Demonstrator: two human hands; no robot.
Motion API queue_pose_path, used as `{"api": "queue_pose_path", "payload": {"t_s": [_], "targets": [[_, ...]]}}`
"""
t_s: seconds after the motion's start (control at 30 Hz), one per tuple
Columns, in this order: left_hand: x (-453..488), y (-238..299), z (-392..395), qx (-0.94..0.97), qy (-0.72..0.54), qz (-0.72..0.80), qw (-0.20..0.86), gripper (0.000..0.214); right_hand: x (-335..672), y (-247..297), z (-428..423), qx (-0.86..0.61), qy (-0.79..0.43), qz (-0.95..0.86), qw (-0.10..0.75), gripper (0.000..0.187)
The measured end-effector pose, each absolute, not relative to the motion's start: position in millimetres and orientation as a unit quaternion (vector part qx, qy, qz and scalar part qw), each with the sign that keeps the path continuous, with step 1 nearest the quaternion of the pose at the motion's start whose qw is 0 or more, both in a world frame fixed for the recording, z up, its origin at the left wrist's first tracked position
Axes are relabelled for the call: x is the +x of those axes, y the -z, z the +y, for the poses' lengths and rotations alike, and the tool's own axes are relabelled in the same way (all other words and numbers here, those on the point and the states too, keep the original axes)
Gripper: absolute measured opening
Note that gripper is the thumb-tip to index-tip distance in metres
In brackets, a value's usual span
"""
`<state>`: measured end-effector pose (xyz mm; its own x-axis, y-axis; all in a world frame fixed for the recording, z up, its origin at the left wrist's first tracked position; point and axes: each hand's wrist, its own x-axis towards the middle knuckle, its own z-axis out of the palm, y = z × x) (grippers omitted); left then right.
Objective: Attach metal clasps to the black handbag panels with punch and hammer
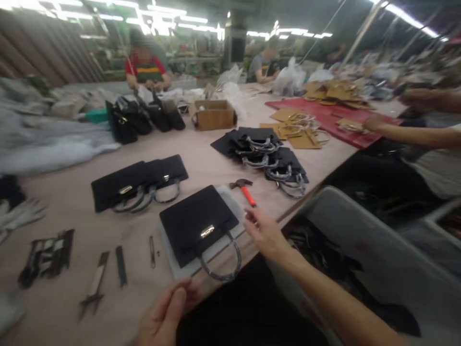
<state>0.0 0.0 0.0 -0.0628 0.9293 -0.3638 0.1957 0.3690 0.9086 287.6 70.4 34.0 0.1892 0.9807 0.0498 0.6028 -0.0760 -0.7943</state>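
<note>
A black handbag panel (196, 223) with a gold clasp lies flat on a pale board (234, 204). Its handle (236, 259), wrapped in clear film, curves toward me over the table edge. My right hand (266, 235) hovers at the panel's right side, fingers loosely bent and apart, with nothing visible in them. Just beyond its fingertips rests a claw hammer (247, 192) with a red-orange handle. Below the panel's near left corner is my left hand (169, 307), thumb pressed against curled fingers; anything between them is too small or blurred to make out.
Similar black panels lie at left (144, 182) and in a pile (262, 149) behind the hammer. Slim tools (97, 278) are on the table's left. A grey bin (345, 206) stands at right. Beyond are a cardboard box (215, 117), tan pieces (298, 129) and a co-worker's arm (414, 134).
</note>
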Motion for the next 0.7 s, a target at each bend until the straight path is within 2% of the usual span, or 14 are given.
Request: {"api": "queue_pose_path", "payload": {"t_s": [0.07,0.17,0.37,0.47,0.7], "targets": [[-14,-1,-1,0.418,-0.359,0.712,0.435,0.062,308,-15,90,-0.725,-0.231,-0.557,0.333,0.036],[-14,-4,13,0.466,-0.345,0.770,0.266,0.046,339,4,112,-0.760,-0.210,-0.533,0.307,0.035],[-3,13,47,0.615,-0.363,0.692,0.106,0.039,338,37,135,-0.745,-0.227,-0.562,0.278,0.042],[-1,30,59,0.643,-0.353,0.676,0.074,0.034,326,51,140,-0.722,-0.225,-0.599,0.264,0.047],[16,46,72,0.646,-0.307,0.692,0.098,0.034,311,55,136,-0.689,-0.099,-0.682,0.225,0.051]]}}
